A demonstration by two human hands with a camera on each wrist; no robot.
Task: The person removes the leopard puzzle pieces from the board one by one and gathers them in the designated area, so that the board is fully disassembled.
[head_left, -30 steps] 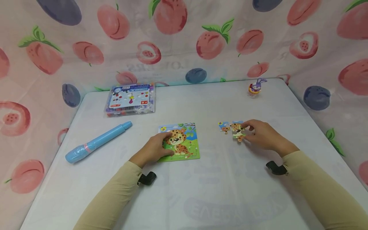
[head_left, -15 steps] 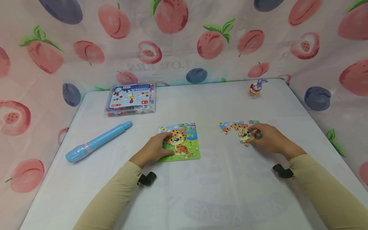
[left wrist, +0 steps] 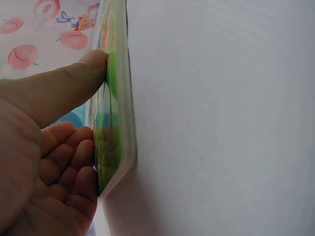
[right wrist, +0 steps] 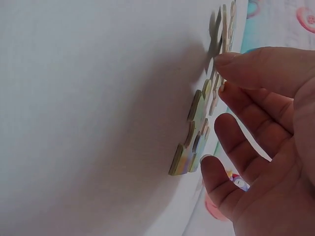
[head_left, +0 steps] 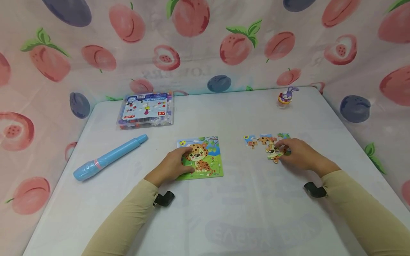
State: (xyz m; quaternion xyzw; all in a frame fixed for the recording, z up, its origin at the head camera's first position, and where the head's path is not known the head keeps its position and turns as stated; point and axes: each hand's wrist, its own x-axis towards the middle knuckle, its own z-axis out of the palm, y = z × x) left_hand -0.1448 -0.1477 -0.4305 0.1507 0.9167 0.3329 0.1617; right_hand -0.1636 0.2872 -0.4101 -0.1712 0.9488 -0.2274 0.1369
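Note:
A square leopard puzzle board (head_left: 208, 161) lies on the table in front of me. My left hand (head_left: 169, 166) rests at its left side, thumb and fingertips spread over its face. In the left wrist view the thumb (left wrist: 93, 61) presses on the board (left wrist: 114, 88), the other fingers loosely bent against it. To the right, my right hand (head_left: 296, 153) pinches a puzzle piece (head_left: 272, 153) showing a leopard's face between thumb and index finger. Loose puzzle pieces (head_left: 251, 140) lie just behind it, some partly hidden by the hand. The right wrist view shows several pieces (right wrist: 181, 160) edge-on below the fingers.
A clear plastic case (head_left: 145, 111) with a printed label stands at the back left. A light blue stick-like object (head_left: 110, 156) lies in front of it. At the back right is a small purple rabbit figure (head_left: 286, 97). A fruit-patterned cloth rises behind the table.
My right hand has moved right and slightly nearer with the pinched piece, uncovering more pieces behind it. For the last half second it has hardly moved. My left hand stays on the board.

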